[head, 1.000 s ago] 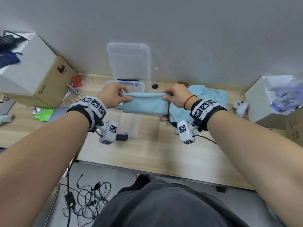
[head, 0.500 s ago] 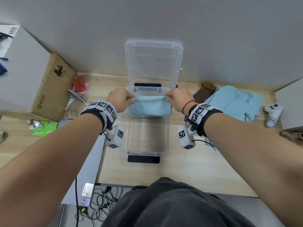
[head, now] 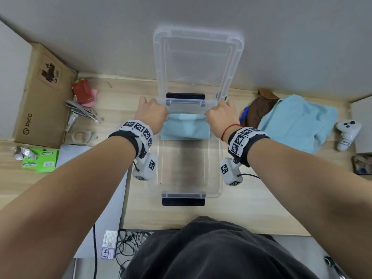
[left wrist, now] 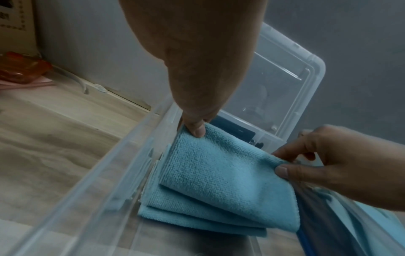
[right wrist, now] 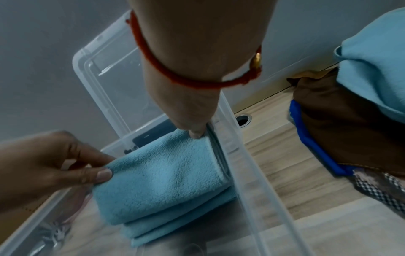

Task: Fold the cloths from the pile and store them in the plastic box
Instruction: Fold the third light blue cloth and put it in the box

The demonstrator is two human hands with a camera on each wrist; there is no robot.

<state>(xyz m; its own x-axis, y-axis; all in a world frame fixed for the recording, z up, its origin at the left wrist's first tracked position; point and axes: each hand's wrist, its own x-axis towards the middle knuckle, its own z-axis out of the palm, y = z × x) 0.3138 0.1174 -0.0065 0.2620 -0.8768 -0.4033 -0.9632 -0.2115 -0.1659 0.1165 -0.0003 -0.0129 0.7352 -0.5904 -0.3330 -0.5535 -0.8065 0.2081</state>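
Both hands are inside the far end of the clear plastic box point(head: 219, 190), which stands open on the wooden surface point(head: 261, 208) with its lid point(head: 198, 61) propped upright against the wall behind it. The left hand point(head: 153, 115) pinches the left top corner of a folded light-blue cloth point(head: 186, 128) between thumb and fingers; the right hand point(head: 220, 118) pinches the right top corner the same way. In the wrist views the cloth shows several folded layers, its lower edges resting on the box floor and its upper fold held up by the two pinches; the right edge lies close against the right wall of the box. The near half of the box floor is bare. To the right of the box, on the surface, lies the pile of cloths point(head: 296, 121): a light-blue one on top, a brown one and a strip of dark blue beneath. A white game controller point(head: 347, 131) lies just beyond the pile. To the left stand a cardboard carton point(head: 42, 97) and a green packet point(head: 41, 161).
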